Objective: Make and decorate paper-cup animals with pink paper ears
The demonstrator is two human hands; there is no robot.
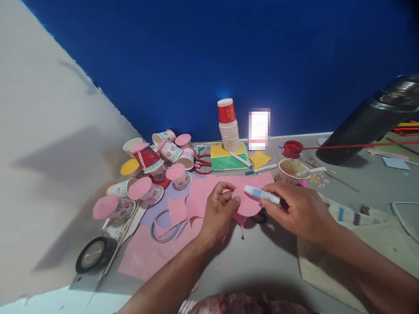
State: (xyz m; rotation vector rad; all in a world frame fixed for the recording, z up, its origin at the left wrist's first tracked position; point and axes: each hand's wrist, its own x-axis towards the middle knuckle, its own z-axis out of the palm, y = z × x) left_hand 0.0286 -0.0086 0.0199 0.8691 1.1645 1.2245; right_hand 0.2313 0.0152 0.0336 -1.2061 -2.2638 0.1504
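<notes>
My left hand (220, 210) pinches the left edge of a round pink paper piece (248, 206) between thumb and fingers. In my right hand (296, 208) is a white and blue glue stick (258, 193), held slantwise with its tip over the upper part of the paper circle. Whether the tip touches the paper I cannot tell. Beneath and behind my hands lie pink paper sheets and cut scraps (203, 192). A dark looped thing, partly hidden, shows under the circle.
At left lie several paper cups (152, 192) with pink discs, plus black tape (93, 255). A cup stack (229, 131) stands behind, near markers (261, 169). To the right are a paint-stained cup (290, 170), red yarn (292, 149), a dark bottle (363, 120) and a cloth (327, 257).
</notes>
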